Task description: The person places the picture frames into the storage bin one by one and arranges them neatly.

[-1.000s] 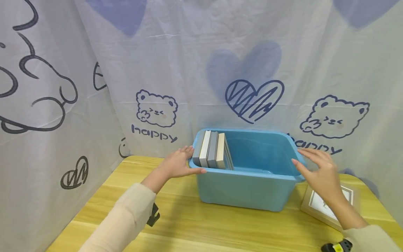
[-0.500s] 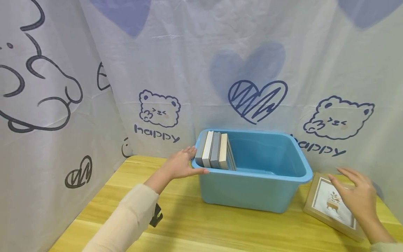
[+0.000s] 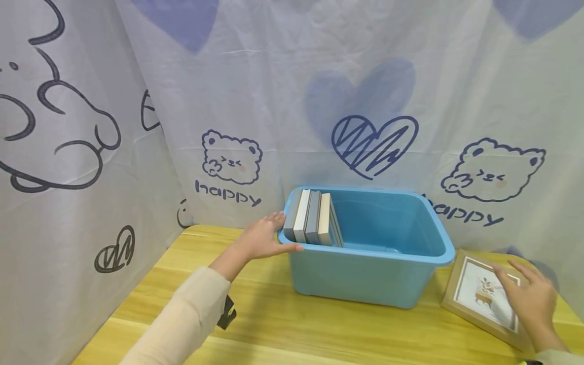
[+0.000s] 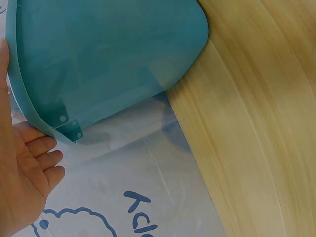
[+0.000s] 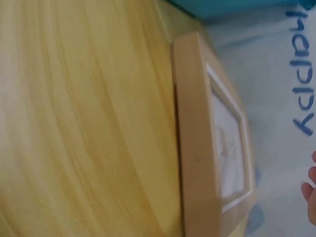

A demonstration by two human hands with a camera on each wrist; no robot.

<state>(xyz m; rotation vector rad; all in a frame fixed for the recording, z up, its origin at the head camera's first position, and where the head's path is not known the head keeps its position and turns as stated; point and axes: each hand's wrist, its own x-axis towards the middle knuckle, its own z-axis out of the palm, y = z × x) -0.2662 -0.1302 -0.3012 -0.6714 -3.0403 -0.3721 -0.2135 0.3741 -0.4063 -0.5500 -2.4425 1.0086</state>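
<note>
A blue plastic storage bin point(image 3: 360, 276) stands on the wooden table. Several books point(image 3: 315, 218) stand upright in its left end, leaning slightly. My left hand point(image 3: 257, 238) holds the bin's left front corner, thumb along the front rim; in the left wrist view its fingers point(image 4: 42, 158) curl beneath the rim. My right hand point(image 3: 531, 299), fingers apart and holding nothing, hovers over the right part of a light wooden picture frame point(image 3: 485, 294). The frame lies flat, face up, with a plant-in-pot picture. Only some fingertips point(image 5: 308, 190) enter the right wrist view.
A white curtain point(image 3: 274, 101) printed with hearts, bears and lettering hangs close behind the bin and along the left side. The wooden table point(image 3: 274, 324) extends in front of the bin. The picture frame lies near the bin's right end.
My right hand has left the bin's right rim and moved right and down to above the picture frame. My left hand has stayed at the bin's corner.
</note>
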